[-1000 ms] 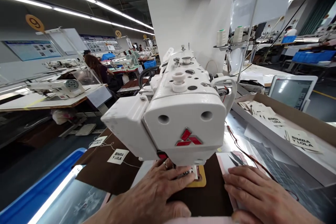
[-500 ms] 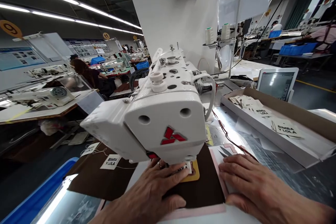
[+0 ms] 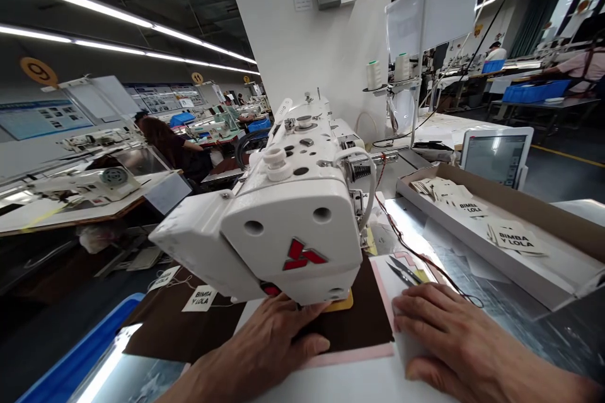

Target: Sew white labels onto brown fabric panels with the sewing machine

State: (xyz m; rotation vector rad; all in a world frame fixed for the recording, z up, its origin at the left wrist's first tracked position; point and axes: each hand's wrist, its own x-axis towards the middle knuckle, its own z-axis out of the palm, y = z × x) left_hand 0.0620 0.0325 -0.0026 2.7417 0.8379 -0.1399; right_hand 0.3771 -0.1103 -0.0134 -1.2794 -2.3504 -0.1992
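Note:
A white sewing machine (image 3: 290, 233) with a red three-part emblem fills the middle. Dark brown fabric (image 3: 362, 327) lies beneath its head, bordered by pink strips on a white sheet (image 3: 363, 384). My left hand (image 3: 271, 337) rests flat on the fabric, fingers spread, the fingertips partly hidden under the machine head. Near them, the edge of a yellow plate (image 3: 343, 303) shows. My right hand (image 3: 442, 330) lies with outstretched fingers on the sheet's right edge and holds nothing. Just beyond its fingertips are pointed metal snips (image 3: 403, 272).
To the right stand a shallow cardboard box (image 3: 477, 245) of printed labels and a tablet (image 3: 496, 154). Another printed label (image 3: 200, 298) lies on brown fabric at left, above a blue bin (image 3: 85, 352). A dark cord (image 3: 401, 236) crosses the metal table. People sit at machines further back.
The view has tilted slightly upward. The yellow plate and the white label by my left fingers have slid further under the machine head, the label now out of sight. My right hand stays on the sheet's edge.

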